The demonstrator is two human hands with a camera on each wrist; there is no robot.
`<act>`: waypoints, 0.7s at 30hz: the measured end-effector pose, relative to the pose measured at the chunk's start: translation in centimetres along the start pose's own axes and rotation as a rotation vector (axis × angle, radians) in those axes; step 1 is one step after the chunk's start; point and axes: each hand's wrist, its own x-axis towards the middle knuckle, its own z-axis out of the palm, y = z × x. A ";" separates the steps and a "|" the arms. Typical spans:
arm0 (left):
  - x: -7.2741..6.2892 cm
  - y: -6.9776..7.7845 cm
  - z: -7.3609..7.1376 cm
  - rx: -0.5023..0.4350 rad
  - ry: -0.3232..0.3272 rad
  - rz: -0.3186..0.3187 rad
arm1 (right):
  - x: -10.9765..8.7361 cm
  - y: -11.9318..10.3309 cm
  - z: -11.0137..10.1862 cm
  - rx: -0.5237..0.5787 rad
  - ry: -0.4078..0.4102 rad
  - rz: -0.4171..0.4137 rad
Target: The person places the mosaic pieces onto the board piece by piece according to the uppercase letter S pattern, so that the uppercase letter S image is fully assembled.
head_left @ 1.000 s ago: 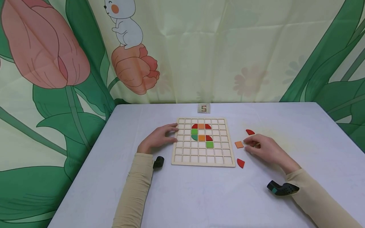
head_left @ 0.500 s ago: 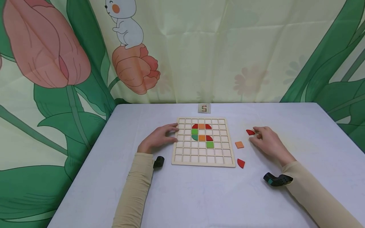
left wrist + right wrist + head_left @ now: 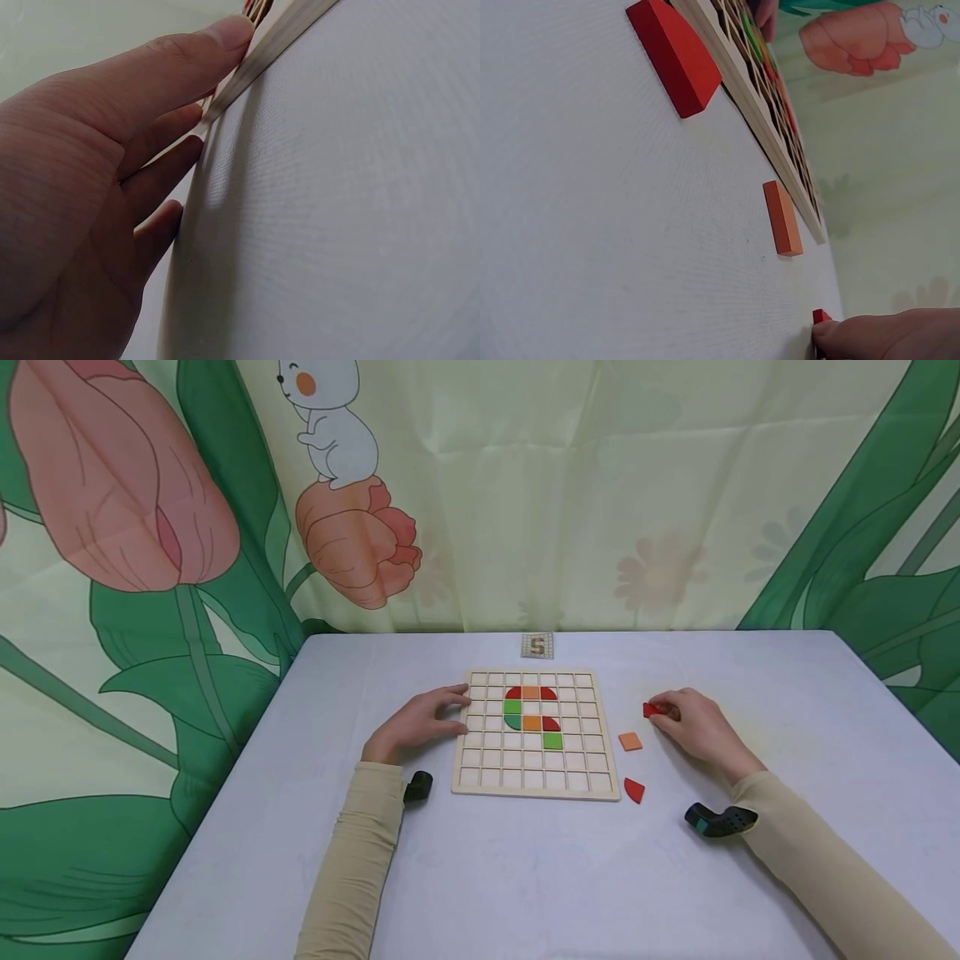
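Note:
A wooden grid board (image 3: 534, 783) lies on the table, with red, orange and green tiles set in some of its cells in a curving pattern. At its left edge my left hand (image 3: 416, 720) rests with thumb and fingers spread; in the left wrist view the thumb (image 3: 232, 34) touches the board's rim (image 3: 289, 37). To the right of the board, my right hand (image 3: 697, 727) pinches a red quarter-round tile (image 3: 650, 710) between thumb and fingers. An orange square tile (image 3: 630, 741) and another red quarter-round tile (image 3: 633, 790) lie between that hand and the board.
A small pattern card (image 3: 537, 645) showing an S-like figure lies behind the board near the table's far edge. A printed curtain (image 3: 570, 527) hangs behind the white table (image 3: 525, 885). Black wrist cameras (image 3: 720, 821) are worn at both cuffs.
My right hand has moved from beside the orange tile back to the farther red tile, taken hold of it and shifted it slightly left. The left hand stays at the board's edge.

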 end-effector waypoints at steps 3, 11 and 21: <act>0.0 0.1 0.0 -0.004 0.000 -0.003 | 0.1 0.0 0.0 0.001 -0.009 -0.006; 0.0 0.2 0.0 0.013 -0.006 -0.003 | 0.1 0.0 0.0 0.014 -0.014 -0.020; -0.1 0.2 -0.1 -0.002 0.000 -0.002 | 0.0 0.0 0.1 0.031 -0.016 -0.020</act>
